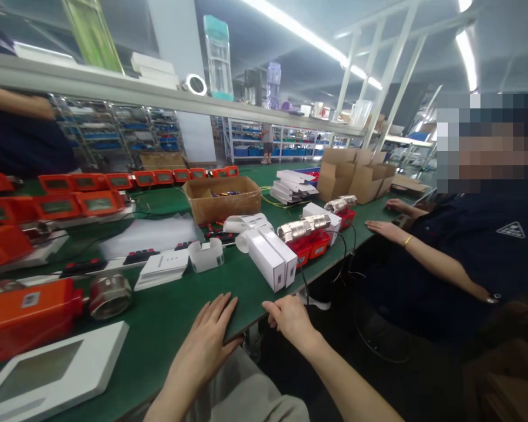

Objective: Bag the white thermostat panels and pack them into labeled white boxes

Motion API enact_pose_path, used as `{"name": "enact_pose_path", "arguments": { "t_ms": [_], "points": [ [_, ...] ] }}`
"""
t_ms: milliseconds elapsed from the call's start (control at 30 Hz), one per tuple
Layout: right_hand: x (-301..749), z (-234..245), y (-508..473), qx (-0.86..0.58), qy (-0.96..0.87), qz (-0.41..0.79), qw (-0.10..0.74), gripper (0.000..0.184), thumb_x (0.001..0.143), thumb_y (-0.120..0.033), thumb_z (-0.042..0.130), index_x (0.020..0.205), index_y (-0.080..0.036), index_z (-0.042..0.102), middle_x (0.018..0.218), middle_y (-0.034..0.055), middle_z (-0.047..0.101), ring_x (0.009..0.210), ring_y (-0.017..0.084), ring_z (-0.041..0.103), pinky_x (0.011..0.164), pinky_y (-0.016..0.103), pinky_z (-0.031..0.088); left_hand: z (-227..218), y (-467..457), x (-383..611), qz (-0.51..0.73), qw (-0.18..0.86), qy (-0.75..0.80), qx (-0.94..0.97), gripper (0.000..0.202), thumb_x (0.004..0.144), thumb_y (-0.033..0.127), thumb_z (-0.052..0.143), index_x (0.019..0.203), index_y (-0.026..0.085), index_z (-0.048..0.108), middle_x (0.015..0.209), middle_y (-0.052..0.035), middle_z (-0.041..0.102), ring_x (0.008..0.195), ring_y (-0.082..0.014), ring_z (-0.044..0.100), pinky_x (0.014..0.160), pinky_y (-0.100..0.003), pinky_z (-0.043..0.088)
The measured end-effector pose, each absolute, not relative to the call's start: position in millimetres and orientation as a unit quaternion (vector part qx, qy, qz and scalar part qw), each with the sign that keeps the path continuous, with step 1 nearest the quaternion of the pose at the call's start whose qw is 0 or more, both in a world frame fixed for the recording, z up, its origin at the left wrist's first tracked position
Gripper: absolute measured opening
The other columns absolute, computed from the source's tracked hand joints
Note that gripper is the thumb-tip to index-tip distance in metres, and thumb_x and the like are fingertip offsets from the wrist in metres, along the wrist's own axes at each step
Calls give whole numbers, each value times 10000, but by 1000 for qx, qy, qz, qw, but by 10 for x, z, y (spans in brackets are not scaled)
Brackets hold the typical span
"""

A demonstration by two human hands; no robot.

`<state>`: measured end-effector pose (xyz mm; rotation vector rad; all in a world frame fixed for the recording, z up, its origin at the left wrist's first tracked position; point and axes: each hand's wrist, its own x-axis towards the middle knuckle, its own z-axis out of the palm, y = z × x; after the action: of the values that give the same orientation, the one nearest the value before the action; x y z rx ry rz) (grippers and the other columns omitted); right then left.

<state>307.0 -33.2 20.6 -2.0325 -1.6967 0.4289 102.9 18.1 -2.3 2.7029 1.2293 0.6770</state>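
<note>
My left hand (209,337) lies palm down on the front edge of the green table (158,346), its fingers stretched out and holding nothing. Just off the table edge is my right hand (293,319), its fingers curled in with nothing visible in them. Nearest to it stand two white boxes (270,258) side by side. Beyond them are red devices (310,249) with silver metal fittings (303,228) and black cables. To the left of my left hand lie a stack of white papers (162,268), a curled label strip (206,255) and an orange device (30,316) with a metal fitting.
A white-framed panel with a screen (48,375) sits at front left. Several orange-framed devices (99,202) line the back left. A cardboard box (222,199) stands mid-table. At right, a co-worker's hand (385,230) rests at the table edge. Bottles stand on the shelf (136,88) above.
</note>
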Motion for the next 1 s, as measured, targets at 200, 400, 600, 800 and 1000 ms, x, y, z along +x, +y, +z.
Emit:
{"name": "enact_pose_path", "arguments": {
  "t_ms": [200, 400, 600, 800, 1000],
  "points": [
    [3082, 268, -315, -733, -609, 179, 242, 506, 953, -423, 412, 636, -177, 720, 602, 29, 712, 561, 120, 663, 575, 177, 443, -43, 209, 1020, 221, 39, 397, 890, 627, 723, 304, 616, 1326, 201, 480, 1417, -114, 458, 1322, -313, 397, 1092, -509, 343],
    [3138, 454, -376, -714, -624, 191, 254, 388, 854, -344, 560, 537, -161, 689, 499, 48, 661, 527, 161, 641, 568, 220, 438, -78, 213, 1045, 228, 62, 406, 883, 651, 785, 470, 552, 1333, 132, 465, 1398, -161, 469, 1309, -325, 411, 1091, -536, 332],
    [3614, 822, -498, -709, -588, 180, 347, 406, 861, -424, 519, 564, -180, 651, 507, 1, 643, 433, 133, 587, 440, 209, 405, -69, 281, 1310, 285, 192, 405, 847, 744, 877, 471, 414, 1451, 79, 150, 1504, -219, 256, 1391, -294, 260, 1110, -491, 308],
    [4567, 928, -132, -742, -480, 29, 467, 343, 858, -443, 479, 920, -166, 671, 912, 94, 697, 975, 258, 617, 906, 398, 446, 85, 426, 1754, 311, 272, 426, 805, 886, 833, 448, 494, 1458, 74, -11, 1539, -226, 103, 1423, -310, 135, 1144, -498, 209],
    [4923, 649, 276, -718, -481, 47, 501, 442, 775, -433, 606, 1119, -155, 610, 1161, 134, 630, 1125, 291, 552, 1019, 455, 372, 66, 578, 2047, 360, 291, 417, 782, 993, 780, 461, 577, 1466, 144, -66, 1542, -203, 86, 1410, -364, 156, 1120, -554, 228]
  ]
}}
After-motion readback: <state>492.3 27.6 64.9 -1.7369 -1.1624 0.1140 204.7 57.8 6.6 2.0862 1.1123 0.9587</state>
